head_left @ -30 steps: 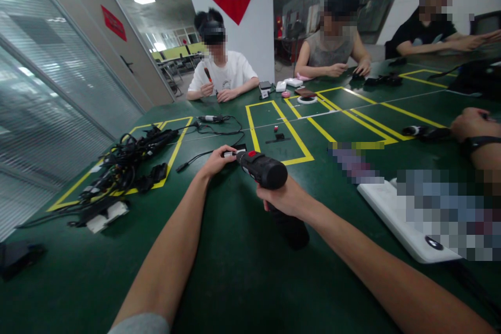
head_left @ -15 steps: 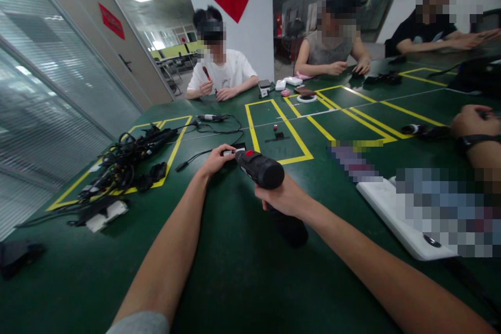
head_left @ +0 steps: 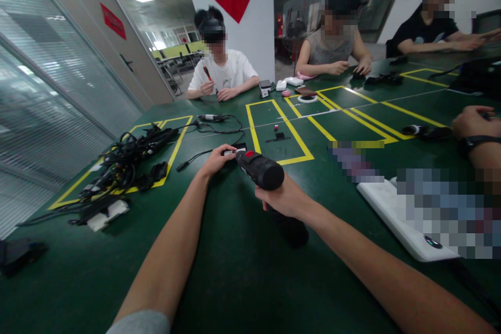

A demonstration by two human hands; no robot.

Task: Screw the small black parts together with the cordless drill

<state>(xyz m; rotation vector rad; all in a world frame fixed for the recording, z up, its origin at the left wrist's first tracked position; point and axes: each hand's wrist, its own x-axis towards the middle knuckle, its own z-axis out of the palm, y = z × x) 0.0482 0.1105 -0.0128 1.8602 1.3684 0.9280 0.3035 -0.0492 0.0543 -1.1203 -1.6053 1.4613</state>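
Note:
My right hand (head_left: 284, 198) is wrapped round the grip of a black electric screwdriver (head_left: 260, 169) with a red button on top. Its nose points away from me at a small black and white part (head_left: 235, 150) lying on the green table (head_left: 235, 271). My left hand (head_left: 217, 159) pinches that part and holds it down against the table, just left of the tool's tip. A thin black cable (head_left: 195, 157) runs from the part to the left.
A tangle of black cables and adapters (head_left: 125, 159) lies in a yellow-taped box at left. A white flat device (head_left: 407, 227) sits at right, near another person's arm with a black wristband (head_left: 475, 141). Three people sit across the table. Small parts (head_left: 278, 135) lie in the middle yellow box.
The screwdriver and my right hand have eased slightly down and nearer to the part. My left hand has stayed on the part.

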